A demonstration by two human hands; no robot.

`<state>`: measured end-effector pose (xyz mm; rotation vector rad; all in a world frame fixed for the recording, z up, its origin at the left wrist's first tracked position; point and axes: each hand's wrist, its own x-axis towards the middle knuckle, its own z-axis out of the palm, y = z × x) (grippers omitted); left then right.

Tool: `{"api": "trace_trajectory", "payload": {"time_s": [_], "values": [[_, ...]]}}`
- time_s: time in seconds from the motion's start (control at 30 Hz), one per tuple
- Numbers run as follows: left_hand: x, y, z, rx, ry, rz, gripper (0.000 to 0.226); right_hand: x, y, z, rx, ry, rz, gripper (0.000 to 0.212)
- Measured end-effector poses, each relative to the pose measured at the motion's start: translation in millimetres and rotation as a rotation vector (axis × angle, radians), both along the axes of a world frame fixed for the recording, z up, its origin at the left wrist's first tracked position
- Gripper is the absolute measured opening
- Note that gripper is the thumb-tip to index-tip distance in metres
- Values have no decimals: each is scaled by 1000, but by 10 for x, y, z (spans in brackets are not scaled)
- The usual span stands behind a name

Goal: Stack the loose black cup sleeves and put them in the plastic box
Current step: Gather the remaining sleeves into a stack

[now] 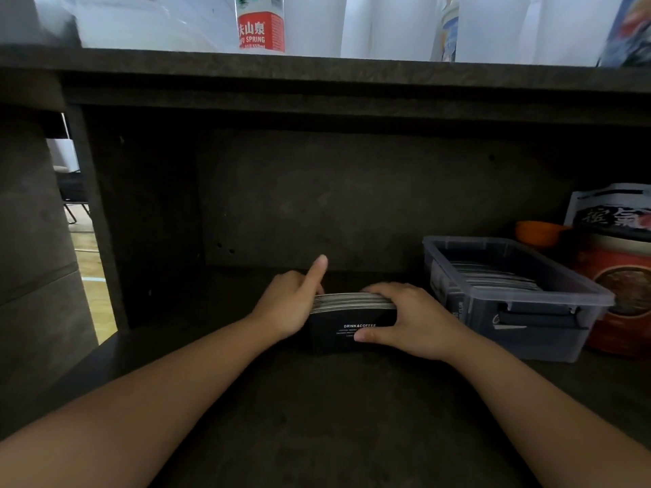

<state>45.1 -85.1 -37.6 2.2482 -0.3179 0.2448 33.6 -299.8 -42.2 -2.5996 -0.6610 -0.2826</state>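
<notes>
We are holding a stack of black cup sleeves (352, 320) on edge on the dark counter (317, 417), squeezed between both hands. Our left hand (289, 304) is gripping its left end, index finger pointing up; our right hand (405, 318) is curling over the right end, thumb pressing the printed front. The plastic box (577, 297) is sitting just to the right, already holding sleeves. A water bottle (260, 24) is standing on the shelf above.

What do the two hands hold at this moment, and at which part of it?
Both hold the stack of black cup sleeves: the left hand at its left end, the right hand at its right end, thumb on the printed front.
</notes>
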Motion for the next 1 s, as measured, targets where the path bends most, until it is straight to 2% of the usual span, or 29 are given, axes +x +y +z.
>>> {"api": "trace_trajectory", "payload": {"time_s": [0.03,0.07,0.13,0.17,0.23,0.3,0.37,0.43,0.57,0.67,0.8,0.93,1.0], "values": [[-15,-37,-7,-175,3,38,86,2,5,-3,6,-9,-7,74],[-22,-84,-29,-449,57,43,82,7,12,-12,15,-15,-21,80],[-92,-240,-76,-928,222,15,70,17,42,-44,56,-18,-58,99],[-123,-315,-91,-1015,237,5,64,24,62,-59,90,-19,-67,106],[-171,-405,-100,-1021,193,7,56,32,97,-75,197,-11,-73,112],[-174,-387,-95,-1056,209,-26,53,33,101,-74,309,27,-74,109],[-178,-339,-100,-1056,239,-90,52,29,80,-66,305,66,-60,105],[-194,-342,-133,-988,222,-100,47,4,58,-54,211,78,-52,97],[-186,-417,-184,-685,64,157,31,-34,65,-48,-86,-45,-58,75],[-167,-427,-176,-547,43,250,41,-56,103,-32,-150,-85,-76,69],[-196,-432,-148,-463,7,285,52,-116,131,65,-169,-71,-114,59],[-316,-276,-150,-395,-73,327,48,-256,229,365,-477,-157,-112,58],[-426,-26,-153,-353,-148,407,39,-278,189,542,-520,-197,-184,54]]}}
